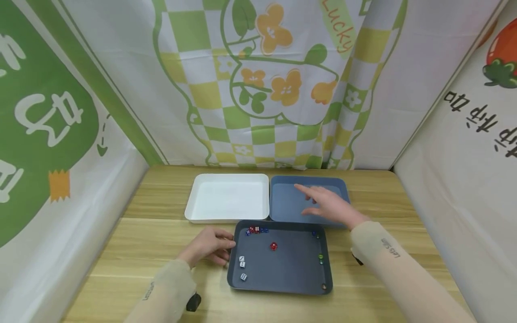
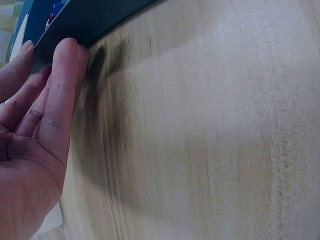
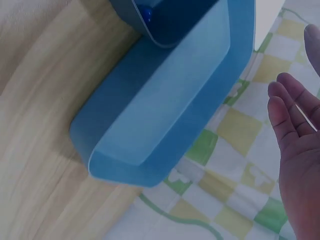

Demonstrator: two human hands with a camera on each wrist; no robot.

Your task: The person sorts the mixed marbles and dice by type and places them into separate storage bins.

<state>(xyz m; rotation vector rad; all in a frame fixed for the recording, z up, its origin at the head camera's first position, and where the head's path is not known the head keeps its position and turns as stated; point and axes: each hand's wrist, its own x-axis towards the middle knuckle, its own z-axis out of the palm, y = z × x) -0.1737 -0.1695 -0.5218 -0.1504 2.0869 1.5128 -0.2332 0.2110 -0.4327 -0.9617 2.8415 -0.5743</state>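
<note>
Three trays sit on the wood-grain desk (image 1: 153, 237) in the head view. The white tray (image 1: 228, 199) and the blue tray (image 1: 284, 202) lie side by side near the desk's back edge, the blue one toward the back right corner. The dark tray (image 1: 286, 269) lies just in front of both. Inside it, red and blue dice (image 1: 256, 229) crowd the back left corner, one red die (image 1: 273, 246) lies alone farther in, and three white dice (image 1: 243, 277) lie along the left wall. Several small marbles (image 1: 321, 257) line the right wall, with a brownish one by the front right corner. The left hand (image 1: 210, 246) is at the dark tray's left wall, its fingers loosely bent. The right hand (image 1: 327, 202) is above the blue tray, forefinger stretched out, thumb wide of it. Behind the desk hangs a checked, flowered cloth (image 1: 282, 134).

In the left wrist view, the left thumb and fingers are near the outside of the dark tray's wall; whether they press on it I cannot tell. A bit of blue and red shows over the rim.

In the right wrist view, the right hand's thumb stands wide of the fingers, which lie close together. The blue tray's floor is bare, and a blue marble shows inside the dark tray's corner.
</note>
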